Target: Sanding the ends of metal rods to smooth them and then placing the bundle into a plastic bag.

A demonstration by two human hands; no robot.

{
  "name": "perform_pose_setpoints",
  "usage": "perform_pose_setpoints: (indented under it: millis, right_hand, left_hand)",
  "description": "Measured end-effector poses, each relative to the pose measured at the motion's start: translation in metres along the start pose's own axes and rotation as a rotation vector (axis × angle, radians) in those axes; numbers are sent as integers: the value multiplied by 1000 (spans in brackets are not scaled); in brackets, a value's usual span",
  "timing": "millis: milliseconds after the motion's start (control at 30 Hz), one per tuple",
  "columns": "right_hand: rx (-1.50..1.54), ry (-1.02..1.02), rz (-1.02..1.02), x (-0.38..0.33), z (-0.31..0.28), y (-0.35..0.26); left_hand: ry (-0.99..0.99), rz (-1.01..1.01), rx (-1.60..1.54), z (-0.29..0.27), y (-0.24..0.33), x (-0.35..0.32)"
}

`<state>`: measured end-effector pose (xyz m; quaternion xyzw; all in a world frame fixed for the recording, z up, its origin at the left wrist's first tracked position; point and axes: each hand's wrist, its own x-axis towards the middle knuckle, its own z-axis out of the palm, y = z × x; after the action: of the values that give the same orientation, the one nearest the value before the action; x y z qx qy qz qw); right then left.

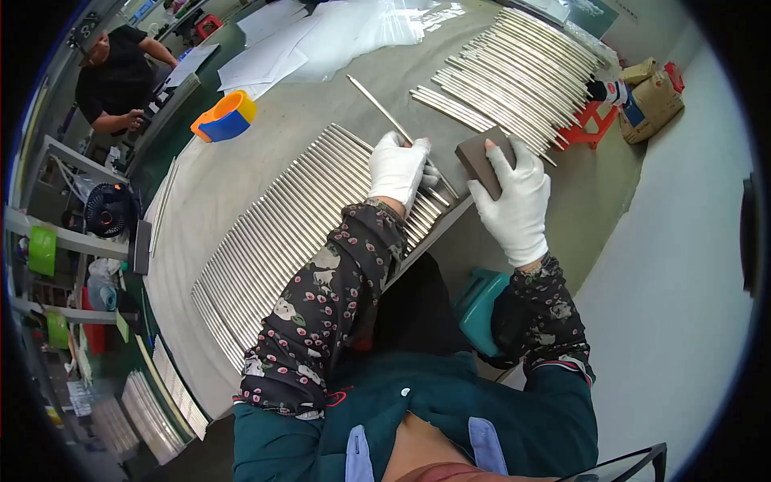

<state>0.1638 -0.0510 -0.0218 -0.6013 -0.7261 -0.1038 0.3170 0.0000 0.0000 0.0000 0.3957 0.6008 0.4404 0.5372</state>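
My left hand (395, 171), in a white glove, is closed around a thin metal rod (373, 102) that slants over the table. One end of the rod points to the far left, and the other lies near the table edge. In my right hand (516, 205), also gloved, is a dark brown rectangular block (475, 157) that looks like a sanding block. The block is beside the rod's near end, with a small gap between them. Under and left of my left forearm lies a row of similar metal rods (281, 213), side by side.
A second pile of metal rods (514, 72) lies at the far right of the grey table (181, 233). Beyond the left row stands an orange and blue tape roll (225, 116), near paper sheets (269, 56). A teal stool (480, 309) is below the edge. Another person (120, 76) is far left.
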Motion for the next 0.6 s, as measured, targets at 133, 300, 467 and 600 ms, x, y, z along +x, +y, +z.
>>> perform_pose_setpoints:
  millis: [133,300,467,600]
  right_hand:
    - [24,-16,-77,18,0,-31]
    - [94,-72,-119,27,-1,-61]
    - [23,-167,-144,39,-1,-85]
    - [29,-269,-117,31,5,-92]
  left_hand:
    - [9,-133,-97,-28,16,-10]
    - [-2,-164,-147,-57,23,-15]
    - [-159,-271,-226,-81,35,-18]
    - [-176,-150,119,-111,40,-35]
